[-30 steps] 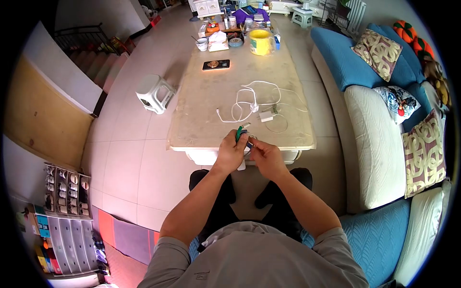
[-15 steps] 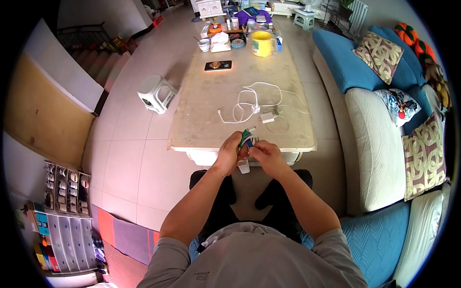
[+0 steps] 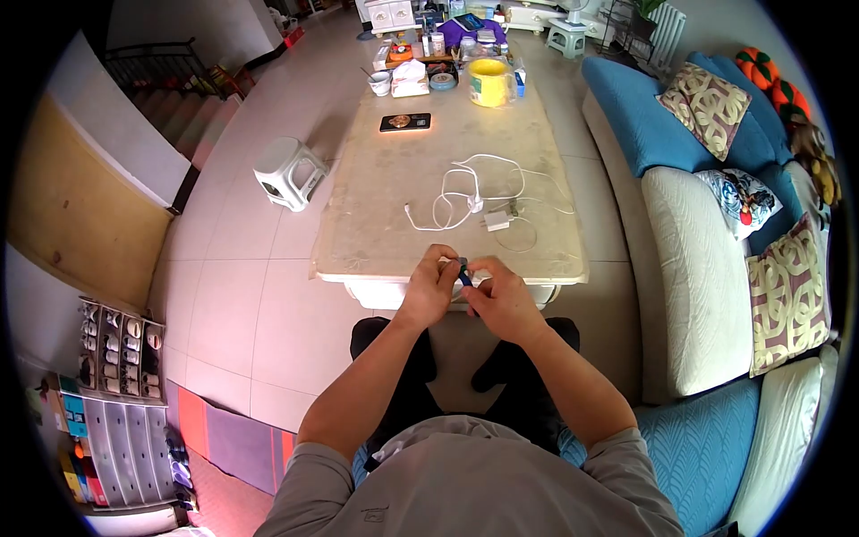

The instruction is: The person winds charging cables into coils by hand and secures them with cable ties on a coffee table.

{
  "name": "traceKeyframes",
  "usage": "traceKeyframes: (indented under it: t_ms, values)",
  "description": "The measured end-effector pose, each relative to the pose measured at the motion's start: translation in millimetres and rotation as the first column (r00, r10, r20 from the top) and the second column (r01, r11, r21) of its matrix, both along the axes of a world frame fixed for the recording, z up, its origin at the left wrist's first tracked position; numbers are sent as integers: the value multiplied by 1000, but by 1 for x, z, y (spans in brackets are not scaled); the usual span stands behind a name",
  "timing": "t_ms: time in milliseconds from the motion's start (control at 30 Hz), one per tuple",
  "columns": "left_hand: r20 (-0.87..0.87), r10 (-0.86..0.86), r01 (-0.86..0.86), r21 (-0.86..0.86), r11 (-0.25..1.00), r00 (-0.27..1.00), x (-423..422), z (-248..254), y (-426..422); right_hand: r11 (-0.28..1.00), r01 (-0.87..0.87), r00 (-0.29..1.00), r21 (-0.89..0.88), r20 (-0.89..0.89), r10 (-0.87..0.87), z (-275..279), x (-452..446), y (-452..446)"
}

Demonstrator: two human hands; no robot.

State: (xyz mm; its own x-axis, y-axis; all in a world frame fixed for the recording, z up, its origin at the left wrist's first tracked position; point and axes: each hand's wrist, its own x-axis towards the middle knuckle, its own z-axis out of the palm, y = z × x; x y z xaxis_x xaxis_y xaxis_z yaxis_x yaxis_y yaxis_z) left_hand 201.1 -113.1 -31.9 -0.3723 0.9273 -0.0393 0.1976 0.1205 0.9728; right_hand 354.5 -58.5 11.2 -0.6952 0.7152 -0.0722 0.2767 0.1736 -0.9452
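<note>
Just off the near edge of the table, both my hands meet around a small bundle. My left hand (image 3: 430, 285) is closed on a bundled white cable, now mostly covered by the fingers. Against it, my right hand (image 3: 503, 297) pinches a narrow blue strap (image 3: 465, 277) that shows between the two hands. Farther in on the tabletop lies a loosely looped white cable (image 3: 445, 199), and close to it a white charger plug (image 3: 497, 220) with a thin cord.
A phone (image 3: 405, 122) lies on the table (image 3: 376, 215). Behind it stand a yellow container (image 3: 490, 83), a tissue pack (image 3: 410, 79) and a cup (image 3: 380, 84). A white stool (image 3: 290, 174) is left of the table; a blue sofa (image 3: 626, 116) runs along the right.
My fingers have closed in over the bundle, hiding most of the white cable and the green part of the strap. The white plug that hung below my hands no longer shows.
</note>
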Motion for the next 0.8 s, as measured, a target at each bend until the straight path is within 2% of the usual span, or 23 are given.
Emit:
traceKeyframes:
  t_ms: [100,200,333,400,467,533,567,667,800]
  values:
    - [-96,-55,58,22,998,994,-2,-25,-1,984,6,994,-176,-106,-25,-9,-3,4]
    - [158,-95,94,15,995,983,4,-42,-3,942,-75,977,-326,-211,4,-17,-3,17]
    - [175,-180,156,143,977,968,3,-50,-5,883,-188,935,-431,-353,28,-20,-1,28]
    - [258,-165,130,148,980,952,5,-49,-5,876,-223,925,-427,-376,52,-18,-1,30]
    - [362,-167,151,73,986,917,4,-41,-8,889,-230,933,-396,-350,85,-7,1,31]
    - [483,-156,205,-49,978,862,-3,-31,-13,884,-172,949,-435,-314,30,-4,-1,34]
    - [486,-169,232,-74,970,857,-3,-27,-16,880,-143,961,-452,-275,14,-3,-2,37]
    - [255,-310,271,178,946,916,15,-22,-22,878,-76,977,-472,-210,-28,5,-3,37]
    - [167,-332,332,27,943,928,18,-18,-26,894,-70,972,-442,-233,-39,-2,-5,40]
